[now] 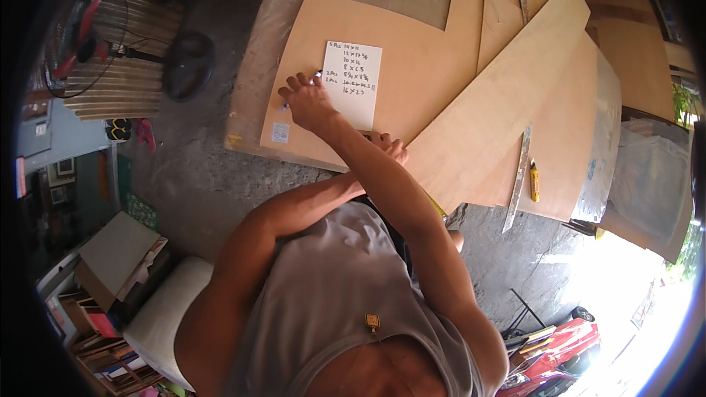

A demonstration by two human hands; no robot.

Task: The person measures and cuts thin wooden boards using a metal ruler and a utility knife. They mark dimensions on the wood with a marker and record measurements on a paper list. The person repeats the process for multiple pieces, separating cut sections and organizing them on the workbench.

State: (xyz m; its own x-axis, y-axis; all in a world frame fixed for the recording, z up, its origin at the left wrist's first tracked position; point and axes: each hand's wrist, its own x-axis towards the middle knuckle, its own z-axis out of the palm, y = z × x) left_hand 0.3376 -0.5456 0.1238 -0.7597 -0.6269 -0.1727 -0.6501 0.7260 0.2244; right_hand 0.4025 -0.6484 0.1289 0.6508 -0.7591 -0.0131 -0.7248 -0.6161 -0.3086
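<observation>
My right arm reaches across to the left, over my left forearm. My right hand [305, 105] is at the left edge of a white paper [353, 114] with handwritten lines. Its fingers are bent over a slim pen [317, 75], whose ends show on both sides of the hand. The paper lies on a light brown plywood sheet [312, 37]. Partly hidden behind my right forearm, my left hand [390, 148] rests by the sheet's near edge with its fingers curled. A small dark edge shows beside it; what it grips is unclear.
A long plywood strip [507, 84] lies slanted across the boards. On the right are a metal ruler [519, 176] and a yellow cutter or marker [535, 181]. A fan [187, 66] stands to the left on the concrete floor [198, 169]. A red toy car [555, 353] sits lower right.
</observation>
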